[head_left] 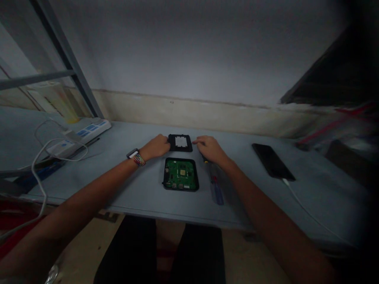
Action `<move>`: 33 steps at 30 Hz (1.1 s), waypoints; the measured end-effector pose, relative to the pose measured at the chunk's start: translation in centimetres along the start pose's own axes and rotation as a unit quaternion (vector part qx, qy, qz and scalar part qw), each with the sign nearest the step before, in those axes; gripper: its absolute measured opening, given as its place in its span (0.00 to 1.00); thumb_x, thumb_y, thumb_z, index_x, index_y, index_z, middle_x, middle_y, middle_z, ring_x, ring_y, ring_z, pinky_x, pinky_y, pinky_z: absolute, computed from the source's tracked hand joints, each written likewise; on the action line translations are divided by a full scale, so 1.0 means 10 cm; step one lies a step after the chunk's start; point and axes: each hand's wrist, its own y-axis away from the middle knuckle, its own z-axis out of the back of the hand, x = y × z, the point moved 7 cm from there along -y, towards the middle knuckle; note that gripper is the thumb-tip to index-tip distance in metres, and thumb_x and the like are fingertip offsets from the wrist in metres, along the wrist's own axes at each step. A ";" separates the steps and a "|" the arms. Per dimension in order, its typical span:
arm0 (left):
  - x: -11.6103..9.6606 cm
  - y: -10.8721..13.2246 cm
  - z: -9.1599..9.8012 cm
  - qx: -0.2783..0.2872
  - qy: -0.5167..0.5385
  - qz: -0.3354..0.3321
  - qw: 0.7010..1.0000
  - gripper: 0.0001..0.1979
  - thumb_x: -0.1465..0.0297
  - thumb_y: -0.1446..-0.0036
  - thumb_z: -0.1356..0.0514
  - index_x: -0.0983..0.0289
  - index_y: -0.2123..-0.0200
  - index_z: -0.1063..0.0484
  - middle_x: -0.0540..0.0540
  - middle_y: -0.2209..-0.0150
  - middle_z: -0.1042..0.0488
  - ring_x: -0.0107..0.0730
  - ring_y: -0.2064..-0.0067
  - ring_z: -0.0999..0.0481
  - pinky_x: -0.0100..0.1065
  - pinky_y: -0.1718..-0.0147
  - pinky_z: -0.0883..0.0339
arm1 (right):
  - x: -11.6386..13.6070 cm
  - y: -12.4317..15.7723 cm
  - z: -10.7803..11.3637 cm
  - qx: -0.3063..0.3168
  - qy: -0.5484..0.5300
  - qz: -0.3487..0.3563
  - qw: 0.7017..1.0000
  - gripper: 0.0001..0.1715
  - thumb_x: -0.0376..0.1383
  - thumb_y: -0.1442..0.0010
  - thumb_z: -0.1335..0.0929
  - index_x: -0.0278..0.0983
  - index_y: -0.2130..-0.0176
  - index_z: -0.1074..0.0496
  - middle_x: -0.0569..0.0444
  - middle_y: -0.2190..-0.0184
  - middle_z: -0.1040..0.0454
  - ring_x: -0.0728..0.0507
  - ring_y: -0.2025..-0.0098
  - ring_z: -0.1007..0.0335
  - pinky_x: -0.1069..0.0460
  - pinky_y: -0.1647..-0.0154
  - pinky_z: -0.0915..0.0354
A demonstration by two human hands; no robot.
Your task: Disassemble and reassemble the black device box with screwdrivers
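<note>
Head view: the black cover (180,142) lies flat on the tabletop (133,189), just beyond the green board (180,174). The left hand (156,146) curls onto its left edge, seemingly steadying it. The right hand (210,149) rests loosely spread by the right edge (screwdriver (216,189) near the wrist). The cover is a square frame with a pale centre.

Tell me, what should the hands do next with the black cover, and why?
Probably take the cover by both side edges and lift it. The left hand touches its left edge, the right hand rests beside its right edge, and the board lies uncovered just nearer the person.
</note>
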 end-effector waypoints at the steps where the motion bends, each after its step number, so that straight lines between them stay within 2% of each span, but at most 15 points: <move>1: -0.01 -0.04 -0.03 0.005 -0.011 0.002 1.000 0.13 0.69 0.40 0.45 0.67 0.69 0.21 0.63 0.68 0.21 0.44 0.62 0.22 0.41 0.57 0.27 | 0.01 0.01 -0.02 0.005 0.005 0.004 1.000 0.22 0.28 0.35 0.35 0.39 0.57 0.11 0.43 0.52 0.13 0.32 0.42 0.18 0.36 0.33 0.30; 4: -0.02 -0.11 -0.10 0.013 -0.042 0.009 0.999 0.15 0.68 0.37 0.46 0.68 0.68 0.21 0.65 0.67 0.21 0.43 0.64 0.22 0.41 0.60 0.29 | 0.05 0.04 -0.05 0.014 0.018 0.013 1.000 0.22 0.28 0.34 0.35 0.38 0.58 0.11 0.40 0.53 0.13 0.30 0.38 0.20 0.34 0.31 0.32; 7: -0.01 -0.13 -0.12 0.007 -0.052 0.016 0.999 0.17 0.68 0.36 0.47 0.69 0.65 0.20 0.67 0.63 0.20 0.45 0.61 0.20 0.42 0.59 0.29 | 0.10 0.04 -0.08 0.022 0.025 0.022 0.999 0.22 0.27 0.35 0.35 0.37 0.60 0.11 0.38 0.54 0.13 0.29 0.36 0.22 0.34 0.31 0.33; 12: 0.03 -0.09 -0.10 -0.002 -0.043 0.024 0.999 0.18 0.69 0.35 0.48 0.70 0.59 0.19 0.67 0.59 0.18 0.48 0.54 0.19 0.41 0.55 0.28 | 0.13 0.07 -0.10 0.021 0.036 0.019 0.999 0.21 0.29 0.34 0.35 0.33 0.56 0.11 0.33 0.44 0.17 0.28 0.35 0.24 0.34 0.30 0.35; 14: 0.05 -0.08 -0.09 -0.008 -0.013 0.019 1.000 0.18 0.70 0.33 0.48 0.70 0.56 0.19 0.66 0.58 0.17 0.47 0.52 0.19 0.41 0.52 0.28 | 0.14 0.08 -0.10 0.020 0.037 0.018 0.999 0.20 0.30 0.34 0.34 0.32 0.56 0.11 0.33 0.41 0.19 0.28 0.35 0.25 0.34 0.29 0.36; 17: 0.10 -0.09 -0.10 -0.025 0.093 0.029 0.995 0.17 0.70 0.31 0.47 0.70 0.51 0.20 0.65 0.54 0.17 0.45 0.52 0.19 0.41 0.51 0.26 | 0.15 0.09 -0.11 0.020 0.034 0.019 0.999 0.20 0.30 0.33 0.34 0.33 0.58 0.11 0.33 0.42 0.18 0.28 0.35 0.26 0.34 0.29 0.37; 19: 0.16 -0.09 -0.15 -0.032 0.189 0.062 0.979 0.15 0.69 0.31 0.43 0.70 0.48 0.23 0.66 0.52 0.17 0.42 0.55 0.18 0.41 0.55 0.23 | 0.14 0.09 -0.11 0.018 0.030 0.018 0.999 0.20 0.30 0.33 0.34 0.33 0.59 0.11 0.32 0.42 0.18 0.28 0.35 0.26 0.33 0.29 0.37; 22: 0.21 -0.08 -0.24 -0.044 0.347 0.107 0.931 0.13 0.75 0.35 0.37 0.69 0.48 0.28 0.64 0.54 0.19 0.37 0.59 0.18 0.41 0.56 0.21 | 0.14 0.09 -0.11 0.012 0.021 0.014 1.000 0.19 0.30 0.34 0.34 0.32 0.59 0.11 0.32 0.43 0.18 0.27 0.36 0.25 0.33 0.29 0.36; 25: 0.21 -0.05 -0.29 -0.068 0.467 0.125 0.873 0.18 0.82 0.43 0.34 0.66 0.52 0.32 0.58 0.59 0.20 0.36 0.60 0.17 0.41 0.56 0.19 | 0.12 0.08 -0.10 0.002 0.003 0.007 1.000 0.19 0.29 0.37 0.33 0.35 0.59 0.11 0.36 0.47 0.15 0.28 0.39 0.22 0.33 0.30 0.35; 27: 0.21 -0.02 -0.30 -0.080 0.507 0.122 0.850 0.21 0.83 0.46 0.34 0.65 0.51 0.32 0.56 0.61 0.20 0.37 0.60 0.17 0.40 0.57 0.19 | 0.11 0.08 -0.07 -0.011 -0.014 0.001 1.000 0.19 0.28 0.39 0.32 0.37 0.60 0.11 0.40 0.51 0.14 0.29 0.40 0.20 0.33 0.30 0.34; 30: 0.20 0.00 -0.28 -0.095 0.516 0.108 0.844 0.24 0.82 0.48 0.34 0.67 0.47 0.29 0.55 0.62 0.20 0.37 0.60 0.18 0.37 0.60 0.21 | 0.07 0.08 0.02 -0.048 -0.048 -0.016 0.998 0.17 0.28 0.41 0.32 0.38 0.62 0.12 0.42 0.53 0.13 0.29 0.41 0.20 0.33 0.31 0.33; 33: 0.17 0.01 -0.24 -0.109 0.488 0.081 0.862 0.24 0.82 0.50 0.35 0.67 0.48 0.24 0.55 0.62 0.20 0.35 0.61 0.20 0.33 0.63 0.24 | 0.01 0.09 0.16 -0.107 -0.092 -0.041 0.989 0.15 0.30 0.39 0.33 0.38 0.62 0.14 0.43 0.52 0.14 0.32 0.43 0.19 0.34 0.33 0.31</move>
